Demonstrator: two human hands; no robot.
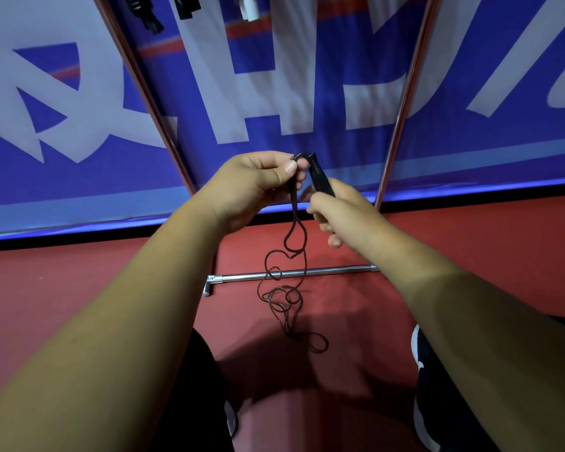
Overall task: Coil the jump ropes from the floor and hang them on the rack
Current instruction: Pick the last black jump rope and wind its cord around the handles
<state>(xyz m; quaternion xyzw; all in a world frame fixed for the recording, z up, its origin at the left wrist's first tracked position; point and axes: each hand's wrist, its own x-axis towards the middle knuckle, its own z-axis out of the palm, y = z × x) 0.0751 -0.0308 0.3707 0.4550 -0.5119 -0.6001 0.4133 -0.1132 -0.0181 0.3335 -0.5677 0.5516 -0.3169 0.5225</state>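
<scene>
Where the thumb and fingers (302, 163) of the left hand (252, 184) pinch it, the jump rope (295, 220) bends in a small loop into its black handle (320, 177). The right hand (343, 213), just beside, grips that handle in curled fingers. Below the fingers the rope hangs in two strands and ends in loose, tangled loops on the red floor (79, 288), crossing the chrome foot bar (327, 271) of the rack (144, 93). Beyond the hands, the rack's slanted uprights rise before a blue banner (307, 76) with white lettering. Far above the fingers, other handles (150, 17) hang at the top edge. Nearer the person, dark shoes (428, 386) flank the rope's end.
</scene>
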